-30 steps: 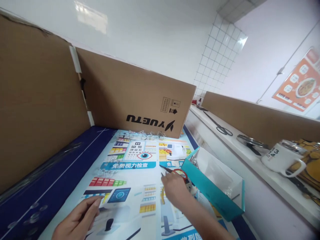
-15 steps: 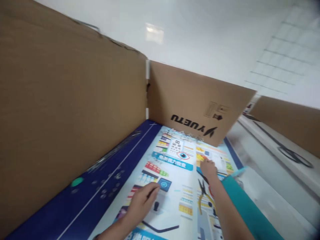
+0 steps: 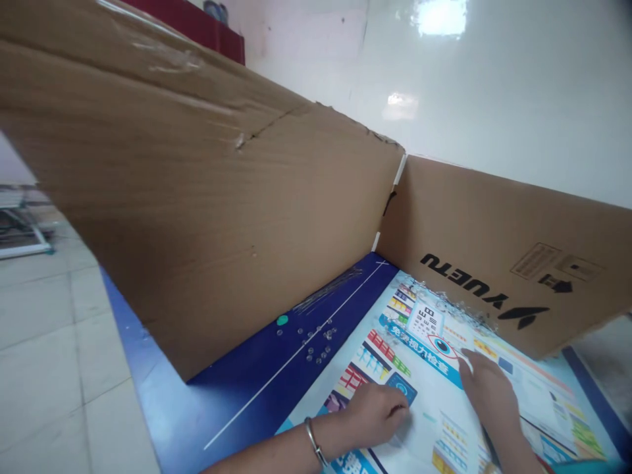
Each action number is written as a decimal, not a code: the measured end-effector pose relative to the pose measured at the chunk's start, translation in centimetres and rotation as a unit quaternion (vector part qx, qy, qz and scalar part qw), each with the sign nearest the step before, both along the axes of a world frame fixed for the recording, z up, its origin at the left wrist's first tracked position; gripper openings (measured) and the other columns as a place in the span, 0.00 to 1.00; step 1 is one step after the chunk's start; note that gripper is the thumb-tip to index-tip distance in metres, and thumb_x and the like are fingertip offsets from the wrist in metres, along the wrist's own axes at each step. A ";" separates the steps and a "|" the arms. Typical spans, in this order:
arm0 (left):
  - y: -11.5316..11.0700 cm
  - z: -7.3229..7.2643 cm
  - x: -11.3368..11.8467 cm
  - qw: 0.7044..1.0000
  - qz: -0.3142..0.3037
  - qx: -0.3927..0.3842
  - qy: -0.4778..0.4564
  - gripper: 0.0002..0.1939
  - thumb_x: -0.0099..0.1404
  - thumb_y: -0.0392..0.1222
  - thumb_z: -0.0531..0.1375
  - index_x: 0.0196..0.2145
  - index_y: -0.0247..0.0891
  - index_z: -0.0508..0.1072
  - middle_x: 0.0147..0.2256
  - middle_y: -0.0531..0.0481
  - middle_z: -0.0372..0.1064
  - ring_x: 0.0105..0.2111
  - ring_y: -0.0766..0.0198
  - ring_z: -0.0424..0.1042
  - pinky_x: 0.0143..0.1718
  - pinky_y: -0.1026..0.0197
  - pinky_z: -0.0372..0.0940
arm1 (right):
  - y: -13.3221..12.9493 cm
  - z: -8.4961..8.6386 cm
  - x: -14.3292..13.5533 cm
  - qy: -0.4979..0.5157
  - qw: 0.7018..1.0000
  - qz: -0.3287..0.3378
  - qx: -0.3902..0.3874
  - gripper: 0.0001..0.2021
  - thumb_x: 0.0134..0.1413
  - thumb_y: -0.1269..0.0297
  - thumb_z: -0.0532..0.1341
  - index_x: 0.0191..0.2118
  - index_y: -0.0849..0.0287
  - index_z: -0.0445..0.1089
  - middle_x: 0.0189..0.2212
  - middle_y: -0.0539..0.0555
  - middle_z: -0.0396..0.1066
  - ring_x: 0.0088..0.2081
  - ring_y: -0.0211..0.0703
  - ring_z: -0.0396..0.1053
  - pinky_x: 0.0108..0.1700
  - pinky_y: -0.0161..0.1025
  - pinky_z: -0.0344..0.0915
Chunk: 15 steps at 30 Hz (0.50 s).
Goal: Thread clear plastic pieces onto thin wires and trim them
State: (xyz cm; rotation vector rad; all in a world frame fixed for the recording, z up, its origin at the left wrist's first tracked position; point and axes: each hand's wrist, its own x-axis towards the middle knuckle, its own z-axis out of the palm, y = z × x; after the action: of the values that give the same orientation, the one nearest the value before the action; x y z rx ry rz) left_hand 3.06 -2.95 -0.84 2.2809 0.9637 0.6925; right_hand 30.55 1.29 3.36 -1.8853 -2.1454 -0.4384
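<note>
My left hand [image 3: 378, 413], with a metal bangle [image 3: 315, 442] at its wrist, is closed low over the printed poster [image 3: 434, 421]. Its thumb and fingers press together, and whatever they hold cannot be made out. Farther right, my right hand [image 3: 491, 388] reaches over the poster beside the printed eye, fingers bent and pinched; anything in them is too small to name. Small clear beads [image 3: 320, 341] lie scattered on the blue strip to the left. Near them are a green lump [image 3: 282, 320] and a bundle of thin metal wires [image 3: 328, 291].
A tall cardboard panel [image 3: 237, 217] walls off the left side, and another cardboard panel [image 3: 474, 217] marked YUETU stands across the back. Clear small pieces [image 3: 459, 304] line its foot. Tiled floor [image 3: 59, 368] shows beyond the left edge.
The view has swung left, bringing the floor in and losing the pliers from sight. My right hand has come off the right-hand part of the poster toward the printed eye. My left hand stays closed.
</note>
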 end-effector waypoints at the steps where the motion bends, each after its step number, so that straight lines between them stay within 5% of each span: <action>1: 0.0 0.0 0.0 1.000 -0.012 0.005 0.017 0.10 0.61 0.39 0.52 0.36 0.41 0.72 0.36 0.53 0.74 0.35 0.63 0.72 0.35 0.67 0.62 | 0.3 0.2 -1.8 -0.002 1.000 0.003 0.014 0.17 0.58 0.62 0.46 0.44 0.60 0.68 0.39 0.63 0.70 0.43 0.58 0.66 0.45 0.51 0.61; 5: 0.0 -0.1 0.0 0.998 -0.025 0.005 0.053 0.12 0.60 0.41 0.52 0.38 0.42 0.72 0.37 0.51 0.75 0.35 0.59 0.72 0.35 0.64 0.63 | 1.9 0.8 -10.9 -0.057 0.987 0.146 -0.037 0.15 0.59 0.65 0.47 0.45 0.56 0.69 0.40 0.56 0.71 0.42 0.46 0.66 0.47 0.41 0.60; 9: 0.0 0.0 -0.2 0.999 -0.024 -0.016 0.036 0.12 0.60 0.42 0.51 0.38 0.42 0.72 0.37 0.50 0.74 0.34 0.58 0.72 0.33 0.64 0.63 | 4.6 0.4 -19.2 -0.188 0.948 0.243 -0.084 0.10 0.56 0.72 0.51 0.36 0.58 0.69 0.32 0.57 0.71 0.38 0.45 0.66 0.41 0.39 0.60; 12: 0.0 0.1 -0.5 0.999 -0.015 -0.050 0.008 0.13 0.60 0.43 0.51 0.39 0.43 0.72 0.38 0.49 0.74 0.34 0.58 0.71 0.31 0.64 0.63 | 7.0 -0.7 -23.2 -0.223 0.934 0.265 -0.082 0.08 0.55 0.74 0.52 0.34 0.60 0.68 0.32 0.57 0.70 0.37 0.46 0.65 0.37 0.39 0.60; 15: 0.2 0.2 -0.5 0.990 0.061 -0.128 0.016 0.15 0.60 0.46 0.51 0.39 0.42 0.73 0.37 0.46 0.74 0.32 0.57 0.71 0.30 0.62 0.63 | 9.3 -2.2 -25.3 -0.261 0.919 0.284 -0.085 0.09 0.56 0.74 0.51 0.37 0.63 0.67 0.32 0.60 0.70 0.36 0.47 0.66 0.34 0.40 0.61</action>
State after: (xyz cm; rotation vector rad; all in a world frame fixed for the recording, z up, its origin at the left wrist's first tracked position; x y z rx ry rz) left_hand 2.52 -2.78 -0.65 2.0282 1.1459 0.5487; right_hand 5.23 10.60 1.12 -1.1879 -3.0204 -0.6961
